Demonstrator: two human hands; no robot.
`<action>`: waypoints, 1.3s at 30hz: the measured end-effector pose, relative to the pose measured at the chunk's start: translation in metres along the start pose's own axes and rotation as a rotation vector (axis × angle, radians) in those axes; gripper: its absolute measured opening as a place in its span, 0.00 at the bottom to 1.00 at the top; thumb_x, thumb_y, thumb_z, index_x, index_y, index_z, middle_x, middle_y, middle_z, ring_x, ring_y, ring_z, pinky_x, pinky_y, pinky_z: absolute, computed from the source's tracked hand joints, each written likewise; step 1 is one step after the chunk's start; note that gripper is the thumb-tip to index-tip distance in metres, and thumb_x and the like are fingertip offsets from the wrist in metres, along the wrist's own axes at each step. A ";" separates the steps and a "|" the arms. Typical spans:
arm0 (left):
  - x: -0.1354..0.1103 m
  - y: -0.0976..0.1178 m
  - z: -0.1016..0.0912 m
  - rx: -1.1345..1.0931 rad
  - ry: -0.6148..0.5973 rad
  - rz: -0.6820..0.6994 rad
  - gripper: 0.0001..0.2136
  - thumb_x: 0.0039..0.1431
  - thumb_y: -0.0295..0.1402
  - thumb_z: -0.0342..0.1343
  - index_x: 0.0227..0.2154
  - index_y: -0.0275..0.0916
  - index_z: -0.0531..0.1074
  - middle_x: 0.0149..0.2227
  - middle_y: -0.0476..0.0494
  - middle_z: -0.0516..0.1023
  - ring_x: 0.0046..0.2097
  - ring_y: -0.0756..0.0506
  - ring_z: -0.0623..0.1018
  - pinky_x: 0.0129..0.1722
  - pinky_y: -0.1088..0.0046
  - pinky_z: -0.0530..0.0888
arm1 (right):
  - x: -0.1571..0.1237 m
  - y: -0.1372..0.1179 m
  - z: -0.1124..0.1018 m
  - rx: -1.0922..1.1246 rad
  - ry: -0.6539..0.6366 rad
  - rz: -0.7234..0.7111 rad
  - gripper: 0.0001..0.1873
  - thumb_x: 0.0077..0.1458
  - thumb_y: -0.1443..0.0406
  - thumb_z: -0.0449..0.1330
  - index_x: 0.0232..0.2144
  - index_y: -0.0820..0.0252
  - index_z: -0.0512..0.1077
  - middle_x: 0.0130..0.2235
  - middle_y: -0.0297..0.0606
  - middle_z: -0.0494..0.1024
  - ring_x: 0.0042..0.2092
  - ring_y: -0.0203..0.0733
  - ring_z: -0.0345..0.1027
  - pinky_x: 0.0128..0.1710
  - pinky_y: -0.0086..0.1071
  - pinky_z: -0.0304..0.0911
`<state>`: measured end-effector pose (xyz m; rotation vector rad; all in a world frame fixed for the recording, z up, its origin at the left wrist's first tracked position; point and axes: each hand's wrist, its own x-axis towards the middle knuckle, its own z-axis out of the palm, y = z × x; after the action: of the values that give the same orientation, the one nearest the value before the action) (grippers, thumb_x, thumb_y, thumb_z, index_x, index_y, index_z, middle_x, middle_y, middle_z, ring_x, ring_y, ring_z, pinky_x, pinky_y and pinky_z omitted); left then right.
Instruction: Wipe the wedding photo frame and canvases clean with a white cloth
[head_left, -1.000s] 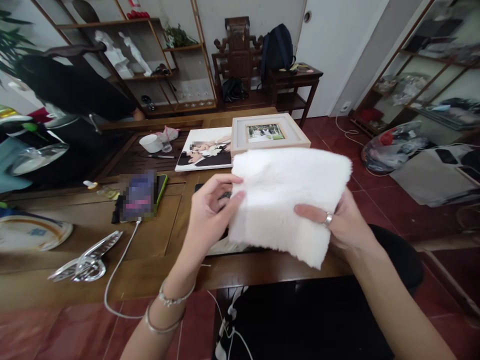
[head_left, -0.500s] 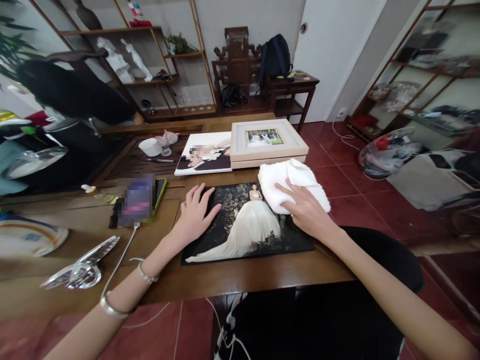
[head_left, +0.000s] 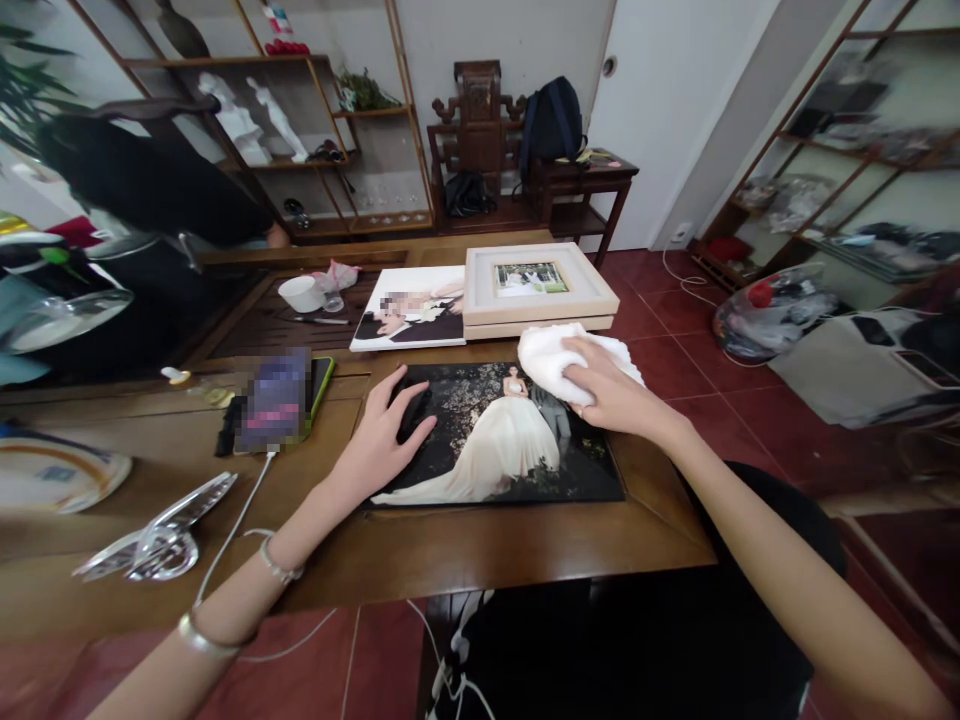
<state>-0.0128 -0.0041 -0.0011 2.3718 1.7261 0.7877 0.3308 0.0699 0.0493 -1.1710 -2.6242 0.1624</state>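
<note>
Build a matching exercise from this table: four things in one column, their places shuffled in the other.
1 white cloth
2 dark wedding print
3 framed photo
4 white cup

a held flat under the left hand
b on the dark slatted tray
c bunched under the right hand
d behind the print, near the far edge

Pairs: 1-c, 2-a, 3-d, 4-b

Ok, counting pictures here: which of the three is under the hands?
The dark picture nearest the table edge: the left hand rests on it, the right hand holds a cloth on its corner.
</note>
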 end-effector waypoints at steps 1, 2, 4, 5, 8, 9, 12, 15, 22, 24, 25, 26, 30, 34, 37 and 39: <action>-0.004 0.001 -0.001 -0.007 -0.015 0.006 0.19 0.67 0.41 0.49 0.58 0.40 0.63 0.66 0.31 0.55 0.68 0.34 0.57 0.65 0.49 0.58 | 0.004 0.003 -0.003 0.015 -0.036 -0.023 0.19 0.43 0.73 0.56 0.40 0.59 0.73 0.62 0.51 0.64 0.64 0.60 0.55 0.61 0.52 0.56; -0.008 0.002 -0.003 -0.016 -0.025 0.012 0.19 0.67 0.41 0.49 0.58 0.41 0.63 0.66 0.32 0.54 0.68 0.34 0.57 0.65 0.49 0.59 | 0.008 0.006 -0.006 0.040 -0.077 -0.035 0.19 0.42 0.73 0.55 0.39 0.59 0.74 0.62 0.49 0.65 0.65 0.61 0.54 0.61 0.53 0.54; -0.012 0.005 -0.004 -0.035 -0.033 0.023 0.18 0.67 0.40 0.48 0.57 0.42 0.64 0.67 0.33 0.54 0.68 0.35 0.58 0.65 0.49 0.59 | 0.017 0.010 -0.012 0.111 -0.154 -0.033 0.19 0.43 0.72 0.54 0.39 0.59 0.75 0.57 0.48 0.72 0.61 0.60 0.61 0.58 0.54 0.59; -0.012 0.006 -0.004 -0.043 -0.032 0.027 0.18 0.67 0.40 0.48 0.57 0.42 0.64 0.66 0.34 0.55 0.68 0.35 0.58 0.65 0.50 0.59 | 0.019 0.012 -0.014 0.138 -0.182 -0.026 0.19 0.44 0.72 0.53 0.39 0.59 0.75 0.55 0.47 0.74 0.59 0.59 0.64 0.57 0.54 0.61; -0.012 0.007 -0.003 -0.062 -0.022 0.023 0.17 0.67 0.39 0.49 0.56 0.41 0.65 0.66 0.34 0.56 0.67 0.36 0.60 0.65 0.52 0.59 | 0.016 0.012 -0.016 0.164 -0.209 0.000 0.24 0.43 0.73 0.51 0.43 0.57 0.75 0.59 0.45 0.72 0.63 0.60 0.60 0.59 0.62 0.55; -0.012 0.007 -0.003 -0.069 -0.015 0.015 0.17 0.67 0.39 0.49 0.56 0.42 0.66 0.66 0.35 0.57 0.66 0.36 0.61 0.65 0.52 0.60 | 0.012 0.011 -0.015 0.178 -0.208 -0.007 0.24 0.43 0.74 0.52 0.43 0.56 0.75 0.62 0.43 0.68 0.66 0.60 0.54 0.61 0.65 0.49; -0.012 0.006 -0.002 -0.095 0.010 -0.004 0.16 0.67 0.40 0.50 0.54 0.42 0.67 0.64 0.36 0.61 0.64 0.37 0.64 0.64 0.52 0.62 | -0.005 0.010 -0.008 0.256 -0.173 -0.026 0.16 0.48 0.71 0.54 0.38 0.56 0.76 0.67 0.41 0.61 0.70 0.59 0.44 0.64 0.68 0.36; -0.012 0.006 -0.001 -0.124 0.032 -0.004 0.15 0.66 0.40 0.52 0.52 0.42 0.69 0.62 0.38 0.65 0.63 0.38 0.67 0.63 0.52 0.63 | -0.016 0.005 0.001 0.238 -0.093 -0.013 0.12 0.52 0.69 0.56 0.39 0.58 0.76 0.68 0.44 0.57 0.70 0.60 0.42 0.63 0.70 0.36; -0.008 0.009 -0.002 -0.175 -0.034 0.036 0.17 0.67 0.39 0.49 0.55 0.41 0.69 0.63 0.38 0.67 0.65 0.38 0.64 0.63 0.49 0.63 | -0.009 -0.022 0.028 -0.062 0.026 0.062 0.22 0.46 0.75 0.56 0.44 0.60 0.74 0.67 0.48 0.59 0.69 0.67 0.43 0.59 0.74 0.45; -0.004 0.006 -0.001 -0.152 -0.077 0.042 0.18 0.68 0.39 0.47 0.57 0.42 0.68 0.64 0.38 0.66 0.67 0.37 0.62 0.63 0.46 0.62 | -0.006 -0.026 0.033 -0.120 0.040 0.057 0.22 0.46 0.75 0.56 0.45 0.60 0.74 0.67 0.48 0.59 0.69 0.67 0.44 0.60 0.72 0.46; -0.001 0.004 0.000 -0.145 -0.097 0.042 0.19 0.68 0.39 0.46 0.58 0.42 0.68 0.64 0.38 0.65 0.67 0.37 0.61 0.63 0.46 0.61 | -0.006 -0.026 0.034 -0.146 0.044 0.052 0.22 0.46 0.75 0.55 0.45 0.60 0.74 0.67 0.48 0.59 0.69 0.67 0.44 0.60 0.72 0.46; 0.003 0.001 0.000 -0.145 -0.111 0.044 0.19 0.68 0.40 0.46 0.58 0.42 0.67 0.65 0.38 0.65 0.67 0.37 0.61 0.63 0.46 0.61 | -0.005 -0.027 0.035 -0.166 0.048 0.049 0.23 0.47 0.75 0.55 0.46 0.60 0.74 0.67 0.47 0.58 0.69 0.67 0.44 0.61 0.71 0.46; 0.013 -0.008 0.001 -0.151 -0.146 0.063 0.22 0.68 0.42 0.46 0.61 0.41 0.65 0.66 0.38 0.62 0.68 0.37 0.59 0.64 0.47 0.60 | -0.006 -0.027 0.038 -0.180 0.071 0.064 0.25 0.47 0.75 0.53 0.49 0.60 0.73 0.67 0.45 0.60 0.69 0.63 0.45 0.63 0.68 0.45; 0.012 -0.005 -0.005 -0.074 -0.240 0.053 0.25 0.69 0.44 0.43 0.65 0.39 0.57 0.69 0.35 0.55 0.70 0.36 0.54 0.63 0.45 0.59 | -0.006 -0.026 0.039 -0.165 0.070 0.064 0.25 0.47 0.74 0.54 0.48 0.59 0.73 0.67 0.43 0.60 0.69 0.62 0.46 0.64 0.65 0.45; 0.006 0.001 -0.010 -0.031 -0.288 0.031 0.27 0.69 0.45 0.42 0.67 0.40 0.53 0.70 0.34 0.51 0.71 0.36 0.52 0.63 0.43 0.58 | -0.006 -0.027 0.039 -0.163 0.072 0.056 0.24 0.47 0.74 0.54 0.47 0.59 0.73 0.67 0.43 0.61 0.69 0.61 0.47 0.65 0.64 0.45; 0.003 0.003 -0.012 -0.021 -0.285 0.023 0.27 0.70 0.45 0.41 0.67 0.40 0.52 0.70 0.34 0.50 0.71 0.37 0.51 0.63 0.44 0.58 | -0.007 -0.027 0.040 -0.164 0.082 0.045 0.24 0.47 0.74 0.54 0.47 0.59 0.74 0.66 0.43 0.61 0.69 0.61 0.47 0.65 0.63 0.45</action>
<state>-0.0152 -0.0047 0.0112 2.3568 1.5705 0.4402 0.3047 0.0474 0.0151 -1.2609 -2.5811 -0.0922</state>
